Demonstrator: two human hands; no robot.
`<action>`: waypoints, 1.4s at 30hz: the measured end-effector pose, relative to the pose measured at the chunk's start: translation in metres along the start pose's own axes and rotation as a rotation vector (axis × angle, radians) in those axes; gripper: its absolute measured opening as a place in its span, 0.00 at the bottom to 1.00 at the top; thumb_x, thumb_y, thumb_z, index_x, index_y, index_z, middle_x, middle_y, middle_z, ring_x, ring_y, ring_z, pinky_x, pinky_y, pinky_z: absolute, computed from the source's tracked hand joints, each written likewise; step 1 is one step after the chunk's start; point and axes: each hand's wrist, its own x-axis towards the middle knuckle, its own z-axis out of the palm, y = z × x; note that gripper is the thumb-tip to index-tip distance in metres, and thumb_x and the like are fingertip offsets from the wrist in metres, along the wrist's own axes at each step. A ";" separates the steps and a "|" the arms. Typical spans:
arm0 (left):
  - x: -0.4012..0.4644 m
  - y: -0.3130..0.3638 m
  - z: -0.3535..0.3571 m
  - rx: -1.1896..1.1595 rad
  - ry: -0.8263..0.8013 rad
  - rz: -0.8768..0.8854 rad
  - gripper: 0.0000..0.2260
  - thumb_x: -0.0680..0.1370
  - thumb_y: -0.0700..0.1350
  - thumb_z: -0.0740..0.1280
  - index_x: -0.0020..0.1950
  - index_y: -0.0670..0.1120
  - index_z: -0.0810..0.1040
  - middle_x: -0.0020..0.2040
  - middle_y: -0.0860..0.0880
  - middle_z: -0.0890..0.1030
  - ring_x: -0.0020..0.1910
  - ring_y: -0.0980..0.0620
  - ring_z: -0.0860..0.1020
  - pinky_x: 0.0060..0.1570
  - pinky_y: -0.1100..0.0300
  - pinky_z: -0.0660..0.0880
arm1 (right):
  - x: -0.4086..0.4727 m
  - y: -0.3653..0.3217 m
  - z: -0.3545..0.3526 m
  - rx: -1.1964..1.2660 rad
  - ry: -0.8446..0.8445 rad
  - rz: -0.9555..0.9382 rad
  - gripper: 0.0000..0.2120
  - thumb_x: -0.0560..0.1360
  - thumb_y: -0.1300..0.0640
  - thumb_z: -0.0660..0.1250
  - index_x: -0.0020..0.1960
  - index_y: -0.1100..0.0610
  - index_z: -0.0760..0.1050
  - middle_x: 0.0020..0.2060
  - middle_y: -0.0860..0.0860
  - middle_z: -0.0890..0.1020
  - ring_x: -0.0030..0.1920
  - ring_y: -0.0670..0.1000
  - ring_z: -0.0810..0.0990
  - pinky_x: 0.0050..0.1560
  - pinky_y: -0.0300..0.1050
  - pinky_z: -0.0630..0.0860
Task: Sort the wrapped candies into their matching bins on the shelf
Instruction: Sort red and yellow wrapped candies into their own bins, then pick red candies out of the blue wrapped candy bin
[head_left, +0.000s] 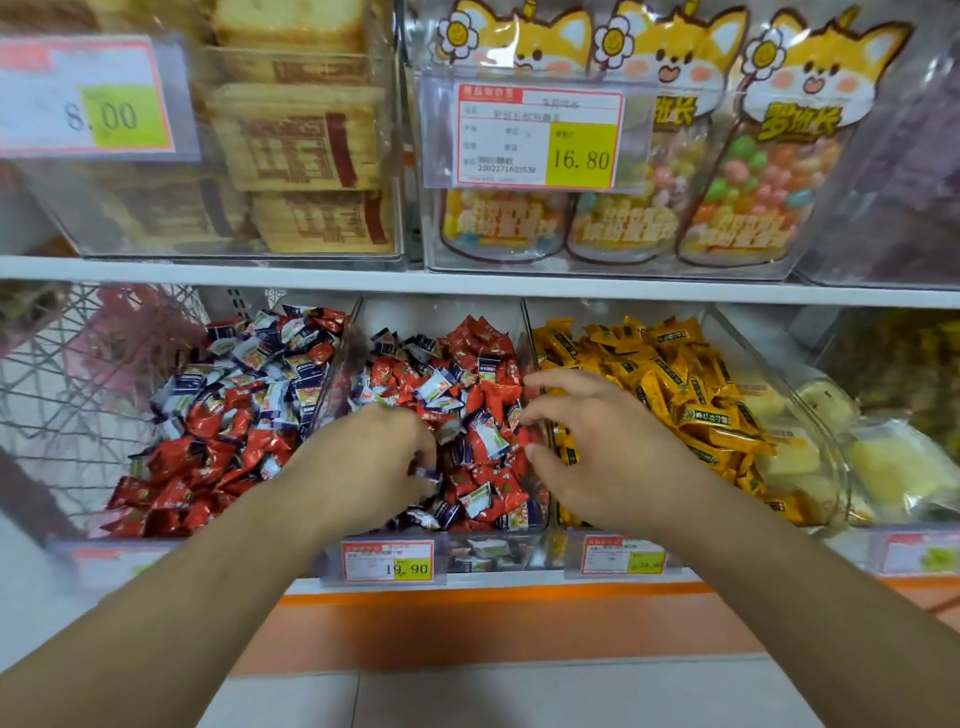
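The red, navy and white foil-wrapped candies (467, 415) lie heaped in the clear plastic middle bin (522, 322) on the lower shelf, reds and navy-whites mixed together. The person's left hand (379, 457) is sunk into the near side of this heap, its fingers curled round a small navy-and-white wrapped candy (428, 474). The right hand (597, 441) hovers just above the heap's right edge, over the wall shared with the next bin, fingers spread and loosely bent, holding nothing.

To the left, a second clear plastic bin (353, 317) holds the same mix, navy-whites mostly at the back and reds at the front. To the right, a clear bin (719, 325) is filled with yellow-orange wrapped candies (670, 384). Beyond it, a clear tub (831, 457) contains pale yellow bagged sweets.

The bins sit on a white metal shelf with an orange front strip (493, 592), where clear holders carry a white-and-yellow price tag reading 19.90 (388, 561) and another tag (623, 556) too blurred to read. Below lies pale floor tile (519, 696).

On the upper shelf (467, 283), a clear box (400, 218) holds stacked tan packets of sliced cake (296, 135), and another holds fox-printed pouches of coloured sweets (763, 156) behind a 16.80 tag (537, 137). A blurred 8.00 tag (88, 98) hangs at upper left. A white wire basket (78, 374) stands at far left.
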 end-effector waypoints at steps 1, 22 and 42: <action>-0.001 -0.001 -0.003 0.010 0.007 -0.015 0.05 0.76 0.54 0.74 0.49 0.56 0.83 0.51 0.57 0.82 0.48 0.54 0.81 0.48 0.53 0.81 | 0.000 -0.001 0.000 0.005 0.000 0.004 0.15 0.81 0.48 0.66 0.67 0.48 0.79 0.77 0.42 0.68 0.78 0.46 0.60 0.79 0.48 0.60; -0.020 -0.023 -0.022 -0.115 0.294 -0.011 0.28 0.78 0.48 0.72 0.77 0.54 0.70 0.79 0.53 0.65 0.79 0.52 0.60 0.79 0.53 0.57 | 0.004 -0.005 -0.001 -0.021 0.000 0.009 0.24 0.80 0.49 0.69 0.76 0.49 0.71 0.76 0.42 0.69 0.77 0.44 0.62 0.78 0.39 0.57; -0.054 -0.065 -0.010 -0.247 0.194 0.011 0.35 0.83 0.53 0.65 0.84 0.57 0.48 0.81 0.67 0.40 0.80 0.64 0.47 0.75 0.69 0.50 | 0.087 -0.074 0.055 -0.278 -0.243 0.021 0.21 0.77 0.55 0.72 0.69 0.48 0.73 0.68 0.52 0.74 0.68 0.57 0.72 0.64 0.56 0.77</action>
